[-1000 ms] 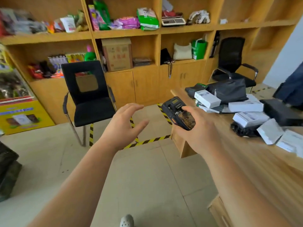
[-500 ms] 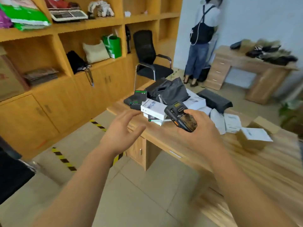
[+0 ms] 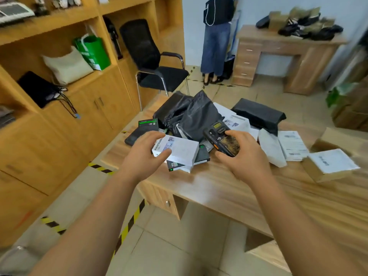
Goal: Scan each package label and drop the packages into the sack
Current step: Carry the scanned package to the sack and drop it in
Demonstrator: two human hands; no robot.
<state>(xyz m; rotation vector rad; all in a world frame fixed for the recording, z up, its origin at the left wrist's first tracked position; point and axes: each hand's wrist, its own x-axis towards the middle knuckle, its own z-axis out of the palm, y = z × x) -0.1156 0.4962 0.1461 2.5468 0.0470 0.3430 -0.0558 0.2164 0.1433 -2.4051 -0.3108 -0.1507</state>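
— Holding anything, that right hand (image 3: 246,160)?

— Yes, its fingers are curled round a black handheld scanner (image 3: 221,139), raised over the wooden desk (image 3: 229,192), screen end tilted away from the person.

— And the left hand (image 3: 144,156)?

— Fingers spread and bent, thumb apart, at the near left corner of a white box (image 3: 177,149). Whether they touch it I cannot tell.

— Where does that box lie?

— On top of the pile at the desk's left end, over dark flat boxes (image 3: 201,156). Behind it slumps a crumpled black plastic bag (image 3: 191,116).

— Other packages?

— To the right of the scanner: white mailers with labels (image 3: 292,145), a cardboard box with a white label (image 3: 330,166), and a flat black parcel (image 3: 258,114) further back.
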